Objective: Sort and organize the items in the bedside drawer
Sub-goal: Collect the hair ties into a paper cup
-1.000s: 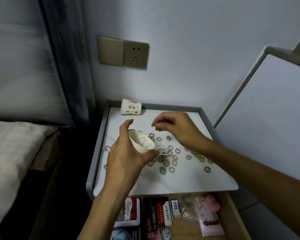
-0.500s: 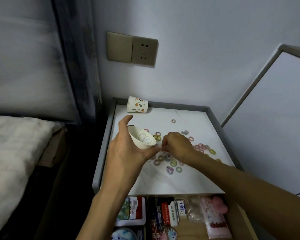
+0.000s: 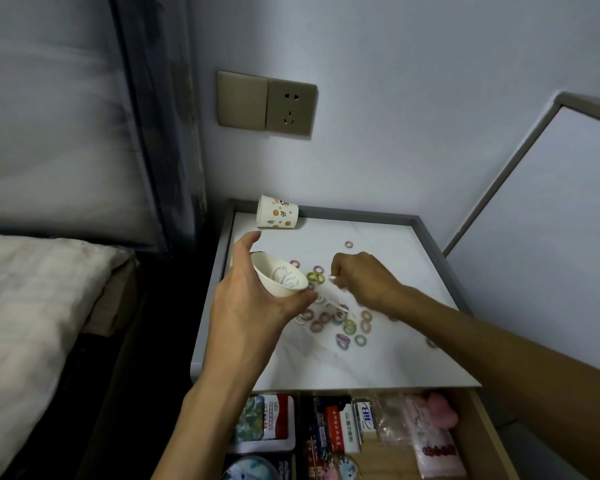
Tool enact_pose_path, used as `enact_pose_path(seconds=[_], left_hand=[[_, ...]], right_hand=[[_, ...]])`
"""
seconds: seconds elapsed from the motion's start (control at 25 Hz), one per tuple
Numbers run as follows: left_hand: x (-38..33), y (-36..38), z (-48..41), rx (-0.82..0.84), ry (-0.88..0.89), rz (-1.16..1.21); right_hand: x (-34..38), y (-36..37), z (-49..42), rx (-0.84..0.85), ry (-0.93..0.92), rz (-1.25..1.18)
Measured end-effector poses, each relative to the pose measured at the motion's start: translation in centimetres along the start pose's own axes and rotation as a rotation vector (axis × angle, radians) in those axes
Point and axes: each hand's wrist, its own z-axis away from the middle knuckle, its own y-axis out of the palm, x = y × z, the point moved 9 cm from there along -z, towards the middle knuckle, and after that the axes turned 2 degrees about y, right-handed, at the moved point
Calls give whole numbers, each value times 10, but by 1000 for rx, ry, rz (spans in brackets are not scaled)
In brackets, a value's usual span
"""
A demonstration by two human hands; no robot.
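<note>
Lower left of frame: bed (image 3: 32,306), pale cover. Just right of it, the left hand (image 3: 253,306) grips a white paper cup (image 3: 279,278), thumb and fingers wrapped round its wall, mouth tilted toward the right; pale hair ties lie inside. Behind, at the back edge of the nightstand top (image 3: 395,244), a patterned cup (image 3: 277,213) lies on its side. Centre: coloured hair ties (image 3: 349,327) scattered over the white top, most clustered below the held cup. Right hand (image 3: 364,280) hovers over them, fingers curled down; whether it pinches a tie, cannot tell, blur. Bottom of frame: the open drawer (image 3: 485,441), packets and small boxes side by side.
</note>
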Motion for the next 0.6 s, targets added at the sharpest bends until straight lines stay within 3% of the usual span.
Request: enact_pose_path(seconds=[0.12, 0.44, 0.6], left_hand=[[-1, 1, 0, -3, 2, -5], [-4, 1, -2, -22, 0, -9], [-4, -2, -4, -28, -7, 6]], right_hand=[[-14, -4, 4, 31, 52, -161], [-2, 32, 7, -19, 68, -91], [0, 39, 5, 44, 98, 16]])
